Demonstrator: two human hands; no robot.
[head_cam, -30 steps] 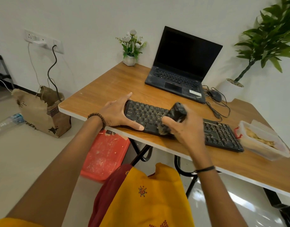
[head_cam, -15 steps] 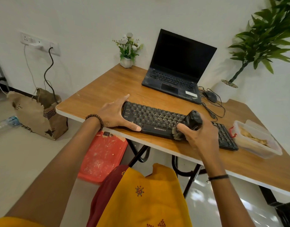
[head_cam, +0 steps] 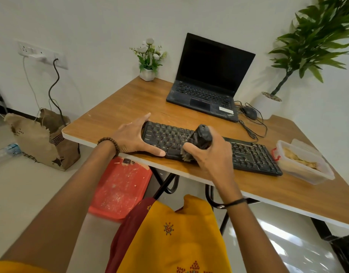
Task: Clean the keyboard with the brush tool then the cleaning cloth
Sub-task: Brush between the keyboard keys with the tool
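Black plastic keyboard (head_cam: pixel 169 134) lies along the near edge of the wooden table (head_cam: pixel 130 103), its long side running from nine o'clock to three. My left hand (head_cam: pixel 132 136) braces the nine-o'clock end. The fingers are straight along the far edge and the thumb lies flat against the near one, pressing rather than clutching. My right hand (head_cam: pixel 211 156) is wrapped round the black handle of the brush (head_cam: pixel 201 136), with the bristles down on the bottom row near the keyboard's middle.

To do this pass well, I judge I should use short, light strokes, row by row, tilting the bristles into the gaps. I should flick the dirt off the near edge, away from the laptop (head_cam: pixel 207 85) at twelve o'clock. The open plastic container (head_cam: pixel 303 166) sits just beside the three-o'clock end, so dust could land in it. I cannot see the cleaning cloth.
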